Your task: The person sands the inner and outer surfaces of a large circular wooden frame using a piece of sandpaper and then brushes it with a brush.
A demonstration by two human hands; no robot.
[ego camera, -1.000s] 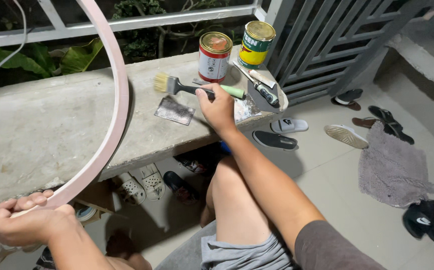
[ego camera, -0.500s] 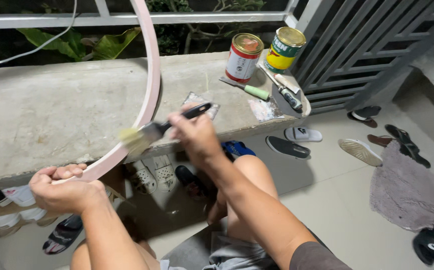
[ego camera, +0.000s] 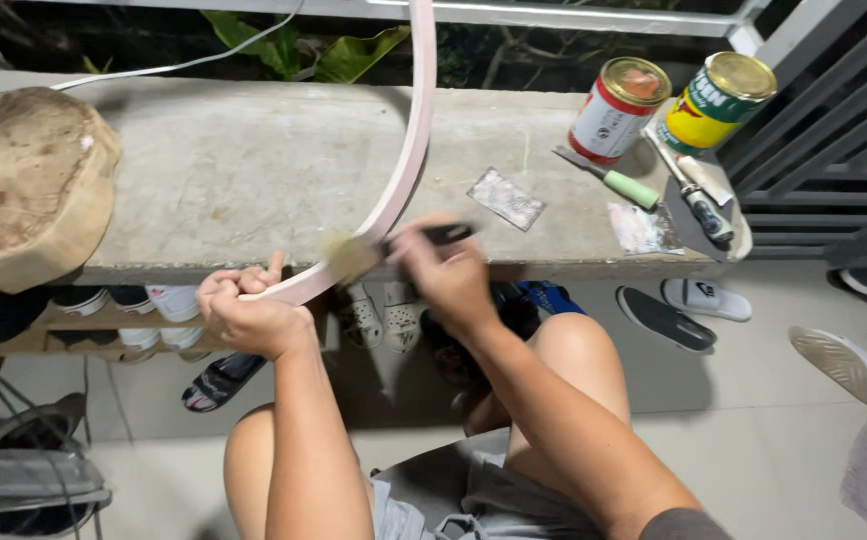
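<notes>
We see the left hand (ego camera: 248, 312) clenched around the lower end of a smooth, pale pink curved hoop (ego camera: 405, 165), which arcs up across the rough concrete ledge (ego camera: 233, 170). The right hand (ego camera: 443, 268) grips a dark-handled paintbrush (ego camera: 393, 245), its blurred bristles touching the hoop just beside the left hand. Two round tins (ego camera: 618, 110) stand well apart, at the ledge's right end.

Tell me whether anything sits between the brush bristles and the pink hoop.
Nothing visible does. The right hand holds the brush with its bristles already against the pink hoop, which the left hand grips lower down. The motion blurs the bristles.
</notes>
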